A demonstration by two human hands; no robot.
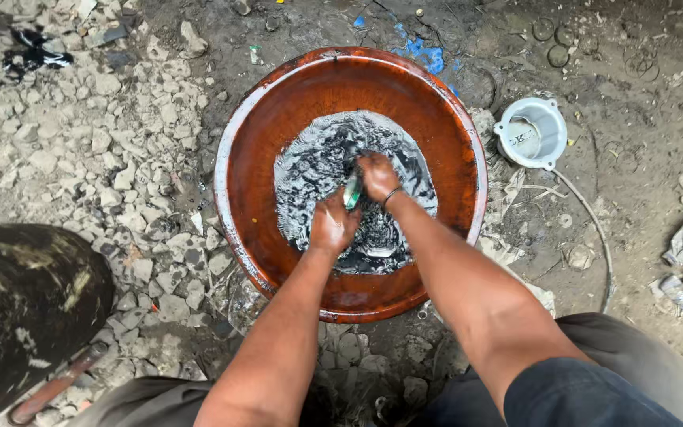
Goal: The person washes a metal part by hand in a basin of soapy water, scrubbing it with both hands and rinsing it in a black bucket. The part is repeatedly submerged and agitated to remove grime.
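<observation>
We saw both hands in the rusty round basin (468,158) of dark sudsy water. Left hand (332,225) and right hand (379,175) clenched a green object (352,191) between them. It was mostly hidden, so we couldn't identify it.

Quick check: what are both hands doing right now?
Left hand: closed, in the basin's grey water; contents cannot be told.
Right hand: closed on a green brush.

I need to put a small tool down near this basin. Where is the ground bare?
Bare dirt lies beyond the white cup, toward the upper right. Left of the red basin is crowded rubble; the dark drum fills the lower left.
</observation>
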